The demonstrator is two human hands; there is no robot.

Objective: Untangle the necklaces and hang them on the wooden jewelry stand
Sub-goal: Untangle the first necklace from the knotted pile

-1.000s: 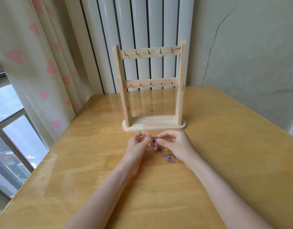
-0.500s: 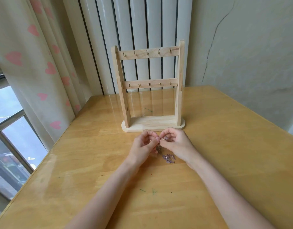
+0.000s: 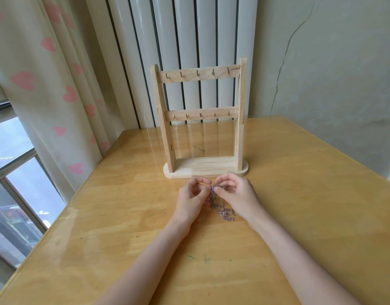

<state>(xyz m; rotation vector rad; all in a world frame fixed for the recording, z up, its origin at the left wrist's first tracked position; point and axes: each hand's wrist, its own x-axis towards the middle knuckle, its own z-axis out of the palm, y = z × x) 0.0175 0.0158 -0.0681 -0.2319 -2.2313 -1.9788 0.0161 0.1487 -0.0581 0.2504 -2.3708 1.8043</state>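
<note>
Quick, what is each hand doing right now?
Left hand: its fingers pinch the tangled necklaces.
Right hand: its fingers pinch the same tangle at the top; the rest trails on the table.

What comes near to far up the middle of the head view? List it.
Bare table → loose chain lying on it → left hand and right hand pinching the tangle → wooden stand → radiator.

— Chain in my fingers?
— Necklaces (image 3: 222,208): pinkish-silver tangle.
— Stand?
— Wooden jewelry stand (image 3: 200,119): pale wood, brass-coloured hooks.
— Surroundings?
— Table (image 3: 299,194): honey-yellow. Curtain (image 3: 46,84): cream, pink hearts.
</note>
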